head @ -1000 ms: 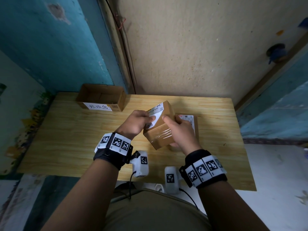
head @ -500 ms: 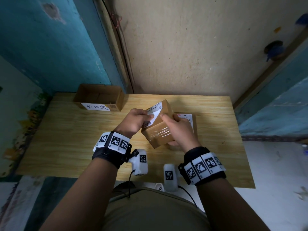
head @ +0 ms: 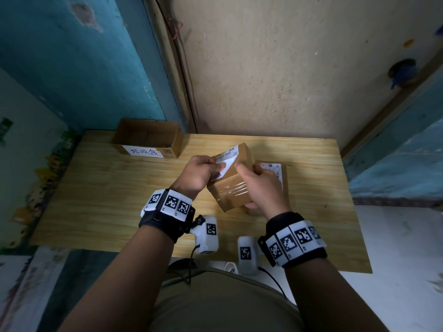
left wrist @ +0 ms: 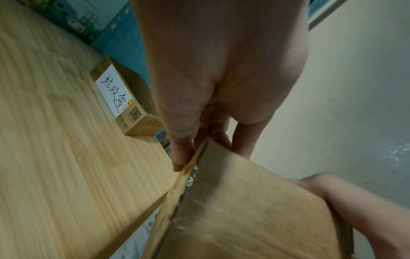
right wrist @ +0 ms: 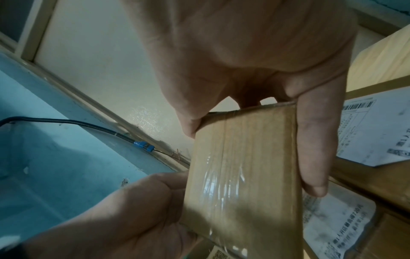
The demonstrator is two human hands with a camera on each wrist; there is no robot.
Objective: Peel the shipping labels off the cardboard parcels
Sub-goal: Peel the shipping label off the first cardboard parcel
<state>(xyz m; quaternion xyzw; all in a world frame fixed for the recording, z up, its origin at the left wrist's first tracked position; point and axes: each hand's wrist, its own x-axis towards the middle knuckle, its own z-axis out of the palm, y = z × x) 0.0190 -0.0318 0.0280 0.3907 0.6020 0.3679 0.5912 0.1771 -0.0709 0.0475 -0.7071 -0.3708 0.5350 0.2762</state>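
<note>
A small taped cardboard parcel [head: 236, 188] is held tilted above the wooden table [head: 96, 188]. My right hand [head: 249, 178] grips it, thumb on the top face and fingers down the far side [right wrist: 310, 140]. A white shipping label [head: 227, 157] on its upper left face is partly lifted, its blank underside showing. My left hand [head: 215, 164] pinches that lifted edge. In the left wrist view the fingers [left wrist: 179, 154] sit at the parcel's edge [left wrist: 244, 210]. A second flat parcel [head: 285, 178] lies behind on the table with its label [head: 273, 167] stuck on.
An open cardboard box [head: 148, 137] with a handwritten white sticker stands at the table's back left corner. Walls close off the back and left. The table's front edge is near my body, and the floor lies to the right.
My left hand has pulled the label's corner further back, so more of its white underside shows. The right hand keeps its grip and the parcel has barely moved.
</note>
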